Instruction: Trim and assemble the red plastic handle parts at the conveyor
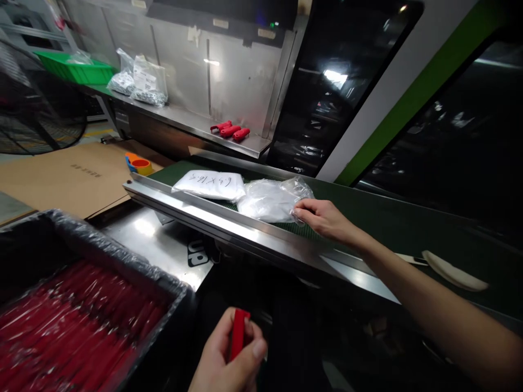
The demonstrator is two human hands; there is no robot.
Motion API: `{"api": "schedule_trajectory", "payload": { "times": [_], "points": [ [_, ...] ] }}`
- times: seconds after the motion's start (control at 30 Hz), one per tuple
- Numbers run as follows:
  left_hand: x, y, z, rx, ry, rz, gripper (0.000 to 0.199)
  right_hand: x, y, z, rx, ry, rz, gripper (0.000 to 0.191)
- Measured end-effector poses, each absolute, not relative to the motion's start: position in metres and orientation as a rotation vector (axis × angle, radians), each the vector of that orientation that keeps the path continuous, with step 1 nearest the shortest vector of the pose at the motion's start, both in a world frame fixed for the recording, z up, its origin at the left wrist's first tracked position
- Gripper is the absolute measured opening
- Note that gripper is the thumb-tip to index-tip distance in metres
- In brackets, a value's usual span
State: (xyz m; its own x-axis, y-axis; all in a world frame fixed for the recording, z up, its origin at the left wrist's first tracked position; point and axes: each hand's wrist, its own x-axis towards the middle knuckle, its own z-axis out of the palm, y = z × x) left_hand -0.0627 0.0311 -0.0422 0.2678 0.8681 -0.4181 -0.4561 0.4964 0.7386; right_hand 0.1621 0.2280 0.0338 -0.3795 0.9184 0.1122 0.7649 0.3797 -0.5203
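On the green conveyor belt point(359, 209), mid-frame, the right hand point(323, 218) pinches a clear plastic bag point(265, 200) by its edge; a light pinch should avoid tearing it. Lower centre, the left hand point(229, 356) grips 1 red part point(238, 333), best kept steady, I'd judge.

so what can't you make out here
All in the head view:
Lower end of the slim red plastic piece: hidden by the left hand.
Near end of the black plastic-lined bin: cut off by the bottom edge.
Inside of the crumpled clear plastic bag in the right hand: lost behind glare and creases.
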Motion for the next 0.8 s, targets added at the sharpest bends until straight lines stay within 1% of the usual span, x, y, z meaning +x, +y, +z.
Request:
{"api": "schedule_trajectory", "payload": {
  "times": [0.13,0.23,0.3,0.43,0.5,0.57,0.67,0.73,0.8],
  "points": [
    [-0.055,0.034,-0.025,0.625,0.995,1.107,0.039,0.133,0.142,0.036,-1.405,-2.187,0.734,0.025],
    [-0.05,0.031,-0.024,0.707,1.013,1.126,0.038,0.115,0.088,0.02,-1.383,-2.14,0.98,0.023],
    [-0.049,0.025,-0.029,0.727,1.086,1.112,0.031,0.109,0.063,0.003,-1.406,-2.101,1.113,0.022],
    [-0.055,0.009,-0.045,0.706,1.241,1.023,0.022,0.114,0.035,-0.03,-1.563,-1.92,1.165,0.02],
    [-0.058,0.003,-0.051,0.696,1.264,0.986,0.021,0.118,0.024,-0.04,-1.608,-1.767,1.152,0.016],
    [-0.059,0.001,-0.055,0.698,1.27,0.958,0.024,0.118,0.014,-0.045,-1.598,-1.656,1.182,0.018],
    [-0.057,0.0,-0.058,0.709,1.19,0.893,0.03,0.111,0.004,-0.046,-1.509,-1.63,1.427,0.025],
    [-0.056,0.0,-0.06,0.714,1.12,0.833,0.031,0.107,0.001,-0.047,-1.441,-1.575,1.614,0.029],
    [-0.057,0.0,-0.065,0.724,1.087,0.788,0.029,0.105,0.0,-0.049,-1.426,-1.554,1.635,0.028]
  ]
}}
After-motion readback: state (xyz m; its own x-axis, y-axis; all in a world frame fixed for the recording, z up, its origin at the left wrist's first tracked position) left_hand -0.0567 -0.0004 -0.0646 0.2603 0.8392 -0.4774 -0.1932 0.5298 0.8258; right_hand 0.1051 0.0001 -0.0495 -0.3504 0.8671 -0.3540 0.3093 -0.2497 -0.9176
